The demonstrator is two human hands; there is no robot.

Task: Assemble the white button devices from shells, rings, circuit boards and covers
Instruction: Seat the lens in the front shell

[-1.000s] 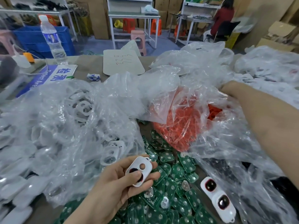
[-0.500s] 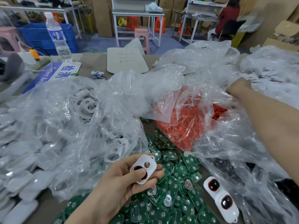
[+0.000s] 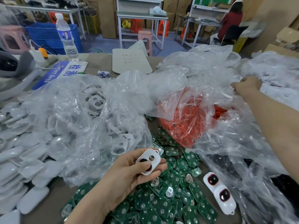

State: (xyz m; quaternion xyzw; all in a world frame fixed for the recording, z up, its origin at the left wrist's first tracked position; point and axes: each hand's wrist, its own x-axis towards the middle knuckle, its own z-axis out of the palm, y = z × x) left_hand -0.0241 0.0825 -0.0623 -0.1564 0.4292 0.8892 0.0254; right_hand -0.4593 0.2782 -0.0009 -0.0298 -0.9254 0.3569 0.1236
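One white two-hole shell [image 3: 146, 154] is pinched in the grip of the left hand [image 3: 126, 178], thumb on its face, above the left edge of the green circuit board pile [image 3: 163, 206]. Just right of that pile lies an assembled white device [image 3: 219, 192]. Behind the pile sits a bag of orange rings [image 3: 186, 123]. Far behind-right of it, the right hand [image 3: 247, 85] meets clear plastic [image 3: 226, 143]; its grip cannot be told.

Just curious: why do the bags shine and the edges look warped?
Head view: room light glints off the crinkled clear bags, veiling parts inside; the wide lens tilts the far workbench and smears the left-edge covers; the left hand and white shell look sharp.
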